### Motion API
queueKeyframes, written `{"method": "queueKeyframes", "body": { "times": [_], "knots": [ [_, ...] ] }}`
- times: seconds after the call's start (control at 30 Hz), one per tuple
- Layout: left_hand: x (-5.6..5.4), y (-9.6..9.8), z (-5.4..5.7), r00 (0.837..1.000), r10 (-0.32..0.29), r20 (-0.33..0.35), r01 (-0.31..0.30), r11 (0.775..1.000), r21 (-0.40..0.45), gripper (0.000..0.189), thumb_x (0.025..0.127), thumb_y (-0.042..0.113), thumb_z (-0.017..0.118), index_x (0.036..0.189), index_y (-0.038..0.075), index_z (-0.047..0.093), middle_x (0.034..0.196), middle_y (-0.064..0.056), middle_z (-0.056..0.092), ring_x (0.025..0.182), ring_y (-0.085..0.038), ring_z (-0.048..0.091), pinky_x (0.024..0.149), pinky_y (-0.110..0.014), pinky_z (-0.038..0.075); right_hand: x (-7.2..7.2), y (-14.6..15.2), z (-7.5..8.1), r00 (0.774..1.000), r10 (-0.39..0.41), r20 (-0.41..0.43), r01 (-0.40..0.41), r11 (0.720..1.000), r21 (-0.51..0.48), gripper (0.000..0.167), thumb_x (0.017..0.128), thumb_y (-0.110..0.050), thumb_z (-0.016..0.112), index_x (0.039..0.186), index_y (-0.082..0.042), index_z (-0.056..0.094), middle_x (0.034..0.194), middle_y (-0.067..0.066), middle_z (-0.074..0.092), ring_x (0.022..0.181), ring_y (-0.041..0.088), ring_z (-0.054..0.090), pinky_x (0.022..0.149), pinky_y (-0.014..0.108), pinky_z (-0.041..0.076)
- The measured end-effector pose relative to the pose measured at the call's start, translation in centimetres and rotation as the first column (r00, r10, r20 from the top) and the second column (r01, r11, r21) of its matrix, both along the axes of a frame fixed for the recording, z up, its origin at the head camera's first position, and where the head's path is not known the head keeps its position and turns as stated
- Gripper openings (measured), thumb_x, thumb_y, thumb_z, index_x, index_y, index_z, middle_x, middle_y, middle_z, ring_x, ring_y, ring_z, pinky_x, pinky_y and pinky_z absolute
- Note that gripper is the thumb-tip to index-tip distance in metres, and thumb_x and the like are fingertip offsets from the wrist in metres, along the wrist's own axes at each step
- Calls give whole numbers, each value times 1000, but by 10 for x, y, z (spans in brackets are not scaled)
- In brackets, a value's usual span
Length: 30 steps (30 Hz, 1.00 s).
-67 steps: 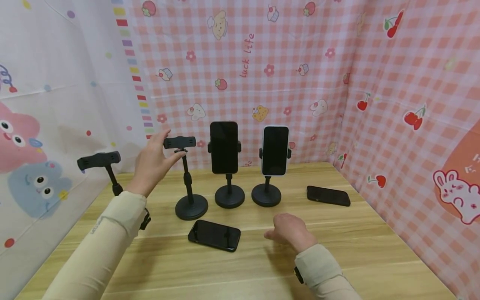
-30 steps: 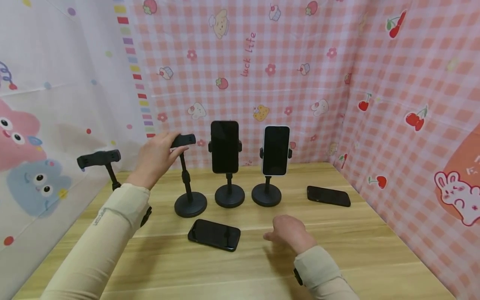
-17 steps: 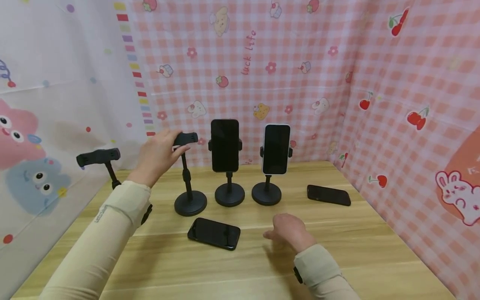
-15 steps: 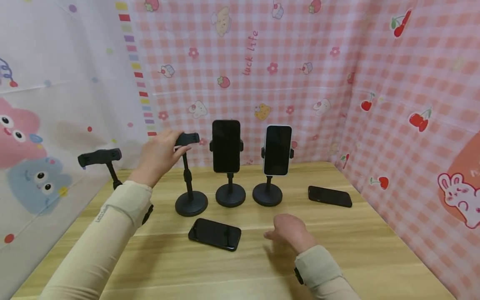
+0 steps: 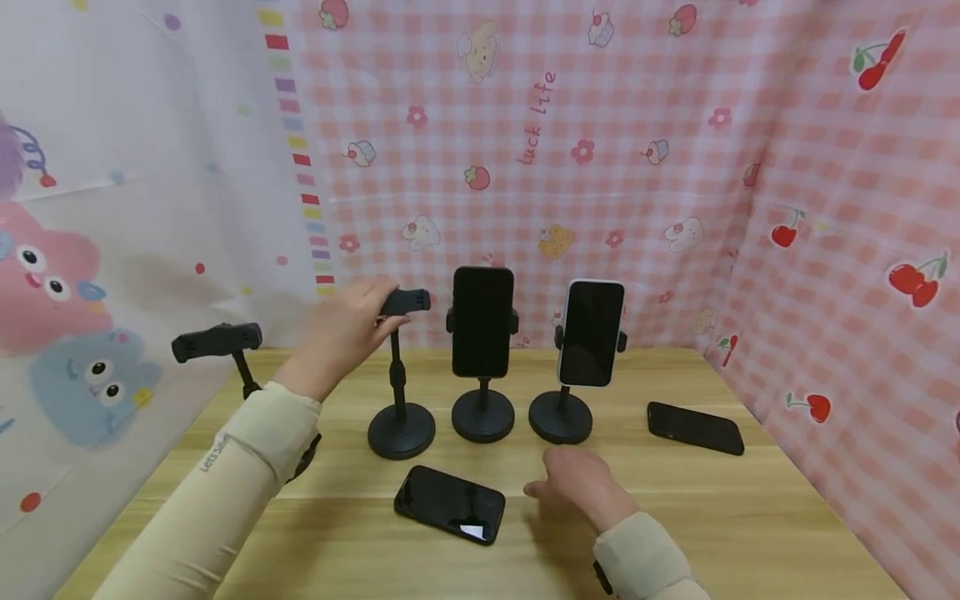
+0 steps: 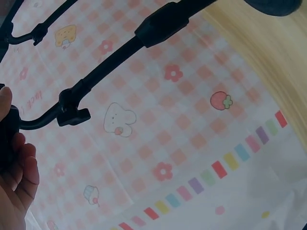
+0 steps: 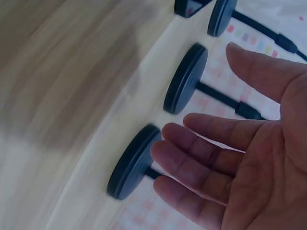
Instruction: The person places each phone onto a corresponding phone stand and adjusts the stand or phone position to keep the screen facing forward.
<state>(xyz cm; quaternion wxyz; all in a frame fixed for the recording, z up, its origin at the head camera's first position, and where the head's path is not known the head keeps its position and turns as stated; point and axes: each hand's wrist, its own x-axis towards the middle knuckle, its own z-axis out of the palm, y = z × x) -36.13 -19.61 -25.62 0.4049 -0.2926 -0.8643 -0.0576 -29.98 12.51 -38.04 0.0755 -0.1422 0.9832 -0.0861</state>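
My left hand [image 5: 348, 333] grips the left end of the clamp [image 5: 407, 301] on a black phone stand, thumb below and fingers over the top. That stand's round base [image 5: 402, 431] is on the table, and its clamp carries no phone. In the left wrist view, the curled fingers [image 6: 29, 167] lie against the dark clamp and the thin pole [image 6: 112, 62] slants away. My right hand [image 5: 581, 483] hovers low over the table, right of a black phone [image 5: 450, 504] lying flat. Its palm and loosely bent fingers [image 7: 206, 129] hold nothing in the right wrist view.
Two more stands hold upright phones, one black [image 5: 483, 321] and one white-edged [image 5: 592, 333]. Another stand with a bare clamp [image 5: 217, 342] is at the far left, partly behind my left arm. A black phone [image 5: 695, 427] lies at the right. Patterned cloth [image 5: 585, 100] surrounds the table.
My left hand has moved right and closed from a wide hold onto the clamp's left end, and the clamp has turned slightly. The head view has shifted. My right hand stays near its place.
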Motion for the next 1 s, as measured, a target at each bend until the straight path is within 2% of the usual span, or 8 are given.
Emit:
{"method": "queueKeyframes", "body": {
  "times": [0.1, 0.23, 0.3, 0.43, 0.53, 0.73, 0.9, 1.0],
  "knots": [
    [3, 3, 0, 1000, -6, 9, 6, 1000, -18, 48, 87, 28, 79, 120, -3, 63, 107, -18, 68, 97, -32, 66, 83, -44, 55, 3, -8, -4, 999, 41, 11, -41, 999, -4, 46, 86, -39, 76, 103, 3, 67, 95, 13, 67, 88, 31, 64, 84, 48, 51],
    [4, 4, 2, 998, -12, 58, 14, 999, -32, 46, 88, 29, 77, 120, -2, 62, 107, -17, 68, 97, -31, 66, 84, -43, 55, 6, -24, -10, 995, 88, 37, -88, 996, 20, 50, 86, -44, 74, 107, 1, 69, 99, 12, 66, 92, 28, 63, 88, 47, 50],
    [4, 2, 4, 997, -12, 82, 14, 1000, -24, 47, 88, 27, 77, 120, -3, 63, 109, -18, 68, 100, -31, 65, 85, -44, 54, 6, -36, -12, 993, 110, 50, -111, 994, 23, 52, 85, -49, 74, 104, -1, 69, 96, 9, 64, 87, 25, 60, 84, 45, 51],
    [4, -5, 8, 993, 2, 120, -1, 1000, -10, 45, 88, 26, 77, 119, -3, 63, 108, -17, 69, 99, -32, 65, 84, -45, 54, 4, -58, -15, 988, 143, 56, -146, 988, 47, 69, 76, -62, 77, 107, -1, 67, 96, 10, 58, 83, 23, 55, 79, 43, 52],
    [3, -6, 12, 990, 2, 142, 0, 1000, -16, 41, 89, 28, 75, 116, -1, 63, 104, -16, 69, 96, -31, 65, 83, -44, 54, 5, -69, -18, 987, 151, 47, -154, 985, 78, 81, 68, -66, 81, 111, 0, 65, 98, 11, 55, 85, 24, 53, 76, 43, 51],
    [0, -4, 20, 984, 4, 176, -1, 1000, -18, 34, 92, 30, 73, 108, 1, 63, 94, -13, 68, 87, -29, 64, 77, -43, 53, 7, -80, -23, 987, 161, 9, -161, 982, 100, 73, 64, -58, 88, 104, -1, 66, 89, 7, 52, 80, 21, 50, 69, 41, 50],
    [0, -5, 20, 969, 34, 244, -34, 999, -4, 32, 93, 32, 71, 107, 4, 64, 95, -11, 68, 86, -26, 64, 75, -41, 52, 9, -86, -25, 981, 191, 16, -192, 977, 95, 66, 65, -52, 89, 100, 0, 68, 88, 6, 52, 79, 20, 52, 72, 41, 52],
    [-1, -2, 14, 966, 48, 254, -53, 998, 17, 41, 92, 32, 72, 120, 2, 62, 107, -15, 67, 96, -29, 63, 82, -43, 53, 8, -85, -25, 978, 205, 27, -206, 976, 74, 60, 65, -47, 91, 96, 0, 70, 88, 7, 54, 78, 21, 54, 73, 41, 52]
  ]
}}
